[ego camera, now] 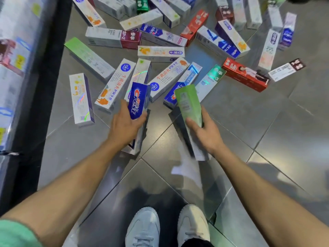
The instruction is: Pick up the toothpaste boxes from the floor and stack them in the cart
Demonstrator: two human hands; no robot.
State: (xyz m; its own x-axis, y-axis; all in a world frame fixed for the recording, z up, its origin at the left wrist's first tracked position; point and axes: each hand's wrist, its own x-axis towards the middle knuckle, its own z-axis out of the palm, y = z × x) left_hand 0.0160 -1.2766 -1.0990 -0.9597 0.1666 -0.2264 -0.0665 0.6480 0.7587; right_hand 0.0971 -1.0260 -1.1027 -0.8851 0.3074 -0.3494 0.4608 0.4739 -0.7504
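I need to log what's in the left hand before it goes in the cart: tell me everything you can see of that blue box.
The blue box is a long cardboard toothpaste carton, blue at the top with a red and white Crest logo, paler towards its lower end. The left hand grips it around the middle, thumb across the front. It is held off the floor, tilted, its top end pointing away from the person. It looks closed and undented. Its lower end pokes out below the hand.

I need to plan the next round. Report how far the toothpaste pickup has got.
Done: the cart at left already holds stacked boxes. In hand: the left hand grips a blue Crest box, the right hand a green box. Left: dozens still lie on the floor, such as the red box.
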